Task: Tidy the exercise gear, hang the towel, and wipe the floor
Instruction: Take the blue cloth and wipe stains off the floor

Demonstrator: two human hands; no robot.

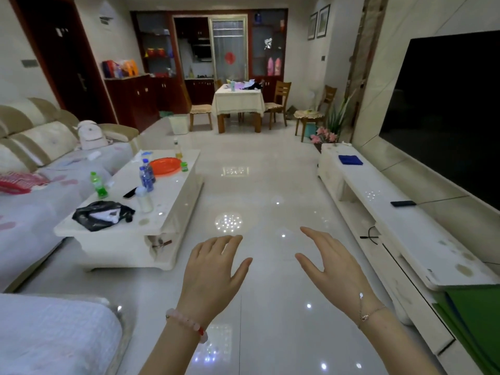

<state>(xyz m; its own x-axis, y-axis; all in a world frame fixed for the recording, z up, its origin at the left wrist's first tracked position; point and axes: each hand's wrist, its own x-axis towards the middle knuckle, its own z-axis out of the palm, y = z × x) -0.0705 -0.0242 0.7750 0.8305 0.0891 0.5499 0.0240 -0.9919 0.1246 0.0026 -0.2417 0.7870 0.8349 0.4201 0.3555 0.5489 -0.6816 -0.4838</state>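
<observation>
A: Where is the blue cloth point(350, 159)?
B: Folded on the TV stand point(405, 228), well apart from the left hand point(213, 272) and right hand point(332, 269), both wide and empty.
A: Which step now?
B: None seems begun; next, probably walk there and take it.

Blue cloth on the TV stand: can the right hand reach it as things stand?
Probably not from here. The blue cloth lies uncovered far along the TV stand, well beyond the empty right hand; nothing blocks it, but steps forward look needed.
</observation>
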